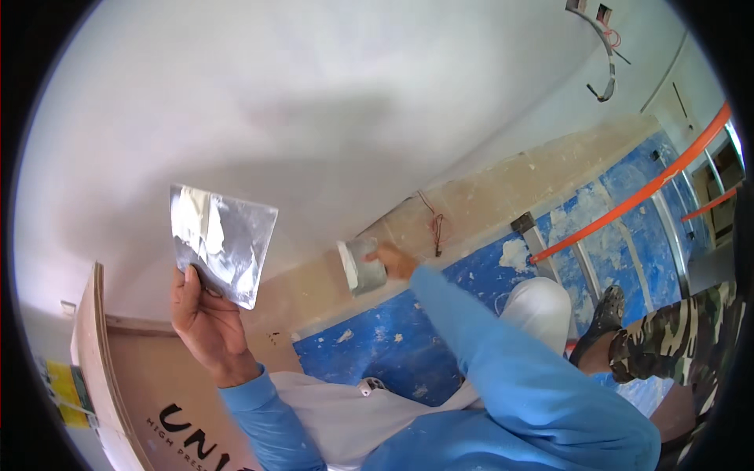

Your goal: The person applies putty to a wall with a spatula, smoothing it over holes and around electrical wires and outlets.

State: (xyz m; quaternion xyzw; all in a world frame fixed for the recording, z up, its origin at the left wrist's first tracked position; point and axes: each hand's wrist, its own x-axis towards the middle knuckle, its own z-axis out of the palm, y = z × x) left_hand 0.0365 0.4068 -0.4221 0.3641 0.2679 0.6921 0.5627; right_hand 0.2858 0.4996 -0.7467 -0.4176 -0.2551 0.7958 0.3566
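Observation:
My left hand point(210, 323) holds up a square metal putty blade point(245, 226) by its lower edge, thumb on the near face. White putty is smeared across that blade, thickest along its left side. To the right and lower, my right hand point(398, 261) grips a second flat metal putty blade point(366, 271), with a white band of putty along its left edge. This second blade is slightly blurred, and whether it touches the wall behind it I cannot tell. The two blades are apart. Before me stands a pale wall point(314, 86), with shadows across it.
A putty-spotted blue sheet point(393, 345) covers part of the floor. At right are a metal ladder point(671, 235) with an orange rail and another person's leg in camouflage trousers point(667, 341). Loose wires point(609, 67) hang from the wall; a board point(98, 337) stands upright at left.

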